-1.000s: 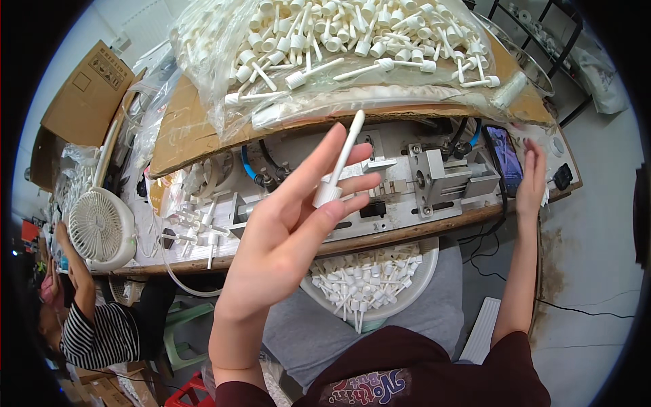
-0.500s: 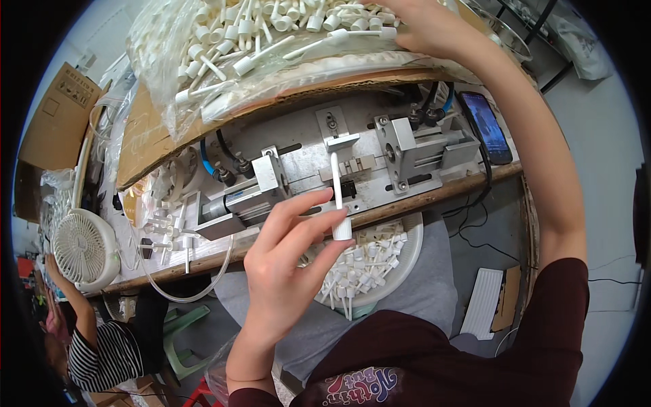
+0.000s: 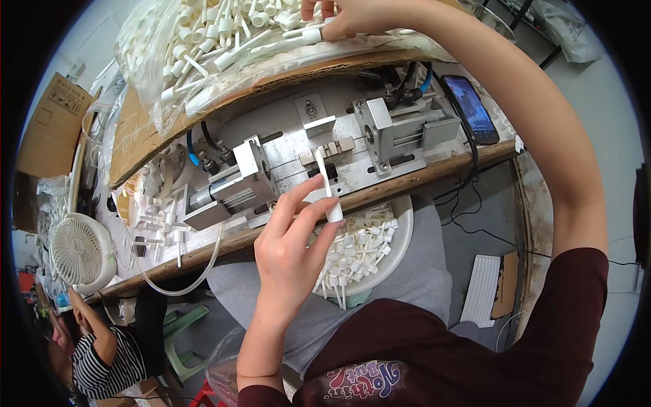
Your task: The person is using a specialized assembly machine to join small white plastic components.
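Observation:
My left hand [image 3: 291, 237] pinches a white ribbed cap with a thin stem, a capped stick [image 3: 330, 197], between thumb and fingertips. The stick's tip points away from me and overlaps a small notched metal block [image 3: 327, 150] in the middle of the metal fixture [image 3: 288, 178]; I cannot tell whether they touch. Over the far pile of white capped sticks [image 3: 224, 30], the fingers of my right hand [image 3: 352, 17] curl around something white, partly hidden at the picture's edge. A ribbed cap [image 3: 312, 36] lies right beside its thumb.
A cardboard sheet [image 3: 146, 146] under the pile overhangs the fixture. Metal cylinder units flank the block. A white basin [image 3: 405, 237] of capped sticks sits at my lap. A phone [image 3: 469, 108] lies to the right; a fan [image 3: 83, 251] and another person [image 3: 108, 353] are at left.
My right hand has moved left along the pile. The capped stick in my left hand has tilted, its tip now at the notched block instead of the upright plate. The view has shifted slightly.

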`<state>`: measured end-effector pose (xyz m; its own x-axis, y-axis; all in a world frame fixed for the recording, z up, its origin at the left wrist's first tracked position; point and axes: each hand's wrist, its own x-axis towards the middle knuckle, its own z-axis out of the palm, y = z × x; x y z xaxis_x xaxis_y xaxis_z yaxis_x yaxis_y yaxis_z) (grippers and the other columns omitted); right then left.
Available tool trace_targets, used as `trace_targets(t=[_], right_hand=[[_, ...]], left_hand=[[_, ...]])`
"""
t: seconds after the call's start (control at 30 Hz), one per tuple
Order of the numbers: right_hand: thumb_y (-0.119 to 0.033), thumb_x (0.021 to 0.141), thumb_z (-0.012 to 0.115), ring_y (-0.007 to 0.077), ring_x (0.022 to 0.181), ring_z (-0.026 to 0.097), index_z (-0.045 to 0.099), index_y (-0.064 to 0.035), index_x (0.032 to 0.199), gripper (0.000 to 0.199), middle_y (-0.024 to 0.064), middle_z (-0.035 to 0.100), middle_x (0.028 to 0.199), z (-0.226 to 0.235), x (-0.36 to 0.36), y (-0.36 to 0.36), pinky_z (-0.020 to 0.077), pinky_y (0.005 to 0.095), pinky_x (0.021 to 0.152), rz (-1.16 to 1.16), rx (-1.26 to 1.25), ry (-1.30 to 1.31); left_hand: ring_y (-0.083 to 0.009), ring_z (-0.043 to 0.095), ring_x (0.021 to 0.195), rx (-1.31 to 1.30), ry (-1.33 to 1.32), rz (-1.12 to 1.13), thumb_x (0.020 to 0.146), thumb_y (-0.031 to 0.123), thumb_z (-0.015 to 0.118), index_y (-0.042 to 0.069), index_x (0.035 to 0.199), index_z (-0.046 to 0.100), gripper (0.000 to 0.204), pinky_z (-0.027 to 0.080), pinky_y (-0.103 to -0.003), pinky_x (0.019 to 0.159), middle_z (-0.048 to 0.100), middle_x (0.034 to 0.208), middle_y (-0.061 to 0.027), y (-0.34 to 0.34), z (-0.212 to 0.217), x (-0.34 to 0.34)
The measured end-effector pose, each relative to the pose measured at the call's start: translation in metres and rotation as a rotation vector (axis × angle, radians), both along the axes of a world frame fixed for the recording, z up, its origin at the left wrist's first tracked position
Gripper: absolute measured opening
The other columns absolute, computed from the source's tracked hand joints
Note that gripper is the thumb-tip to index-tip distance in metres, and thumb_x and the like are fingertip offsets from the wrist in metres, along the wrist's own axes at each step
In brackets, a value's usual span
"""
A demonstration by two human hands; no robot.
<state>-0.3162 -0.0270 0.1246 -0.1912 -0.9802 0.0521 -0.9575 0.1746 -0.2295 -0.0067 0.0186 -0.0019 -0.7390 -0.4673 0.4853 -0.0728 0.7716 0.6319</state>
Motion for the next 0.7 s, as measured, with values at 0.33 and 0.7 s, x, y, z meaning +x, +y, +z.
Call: trace_targets(t=[0.33, 0.7], right_hand=[[-0.005, 0.082, 0.066, 0.0384, 0.098, 0.067, 0.066, 0.0009, 0.103, 0.022, 0.0237, 0.069, 0.1, 0.009, 0.037, 0.02, 0.0525, 0.0432, 0.089, 0.22, -0.245, 0.356], [-0.017, 0.087, 0.076, 0.0218, 0.091, 0.071, 0.062, 0.0062, 0.109, 0.035, 0.0159, 0.069, 0.098, 0.038, 0.017, 0.045, 0.0573, 0.0299, 0.079, 0.159, 0.168, -0.595]], left_hand=[[-0.0198, 0.07, 0.073, -0.3, -0.08, 0.127, 0.077, 0.006, 0.08, 0.004, 0.102, 0.073, 0.026, 0.057, -0.03, 0.065, 0.072, 0.12, -0.0073, -0.002, -0.016, -0.019], [-0.0217, 0.069, 0.065, -0.317, -0.241, 0.127, 0.075, 0.009, 0.079, 0.005, 0.098, 0.073, 0.024, 0.053, -0.031, 0.062, 0.073, 0.117, -0.0054, -0.009, 0.007, -0.022]])
